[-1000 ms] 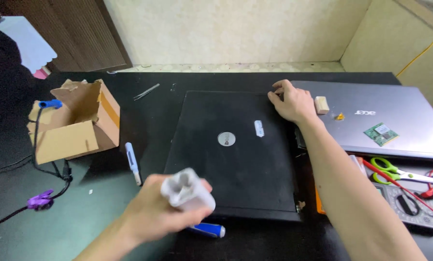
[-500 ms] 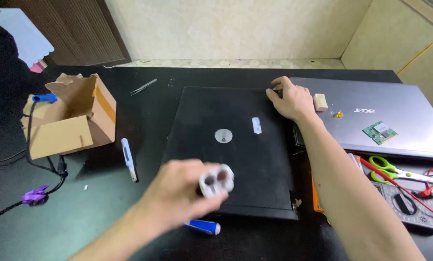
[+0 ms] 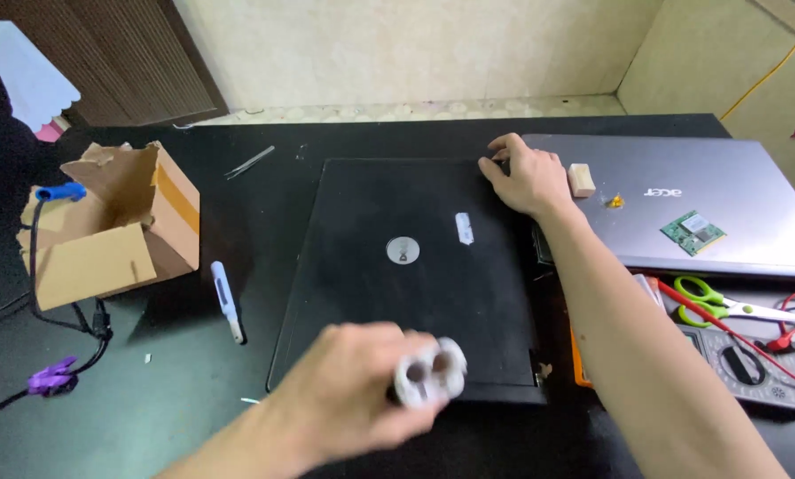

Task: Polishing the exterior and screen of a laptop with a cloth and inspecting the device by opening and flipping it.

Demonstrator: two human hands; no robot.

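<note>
While the left hand (image 3: 344, 390) grips a small white object, the right hand (image 3: 526, 173) presses on a closed laptop.

Seen from the head camera, the left hand's fingers curl closed around a small white plastic piece with two round openings (image 3: 428, 372), blurred, held low over the near edge of the flat black closed laptop (image 3: 415, 275); it looks light, rigid and smooth, so a firm pinch around its sides seems the safest hold. The right hand lies flat with fingers spread on the laptop's far right corner, gripping nothing. That laptop appears stiff, fairly heavy and slick, best taken by its edges. Beside it sit a silver closed laptop (image 3: 716, 200), an open brown cardboard box (image 3: 113, 222), a white-and-blue pen-shaped tool (image 3: 224, 297) and green-handled scissors (image 3: 721, 302).
</note>
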